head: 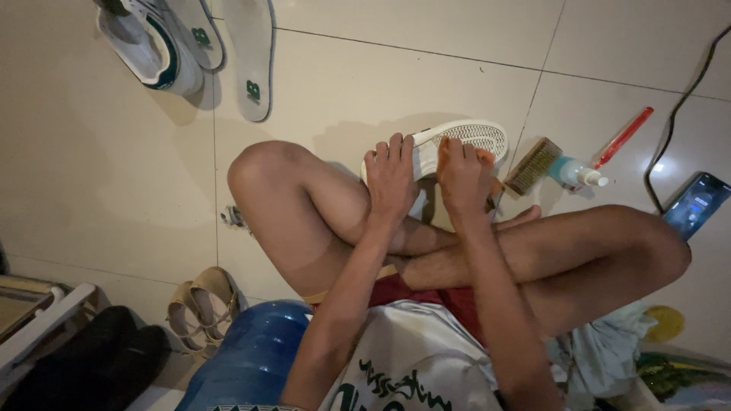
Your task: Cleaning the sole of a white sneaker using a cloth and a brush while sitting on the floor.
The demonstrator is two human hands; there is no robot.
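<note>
Steadily, the left hand (391, 179) grips the white shoe (464, 141) sole-up on the tiled floor (99, 175) before the crossed legs; right hand (463, 179) clasps it too; brace firmly, judging by the tilt.

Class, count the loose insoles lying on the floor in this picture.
2. One insole lies flat at the top, right of the white shoe. The other insole overlaps that shoe, cut off by the top edge. More may lie out of frame.
</note>
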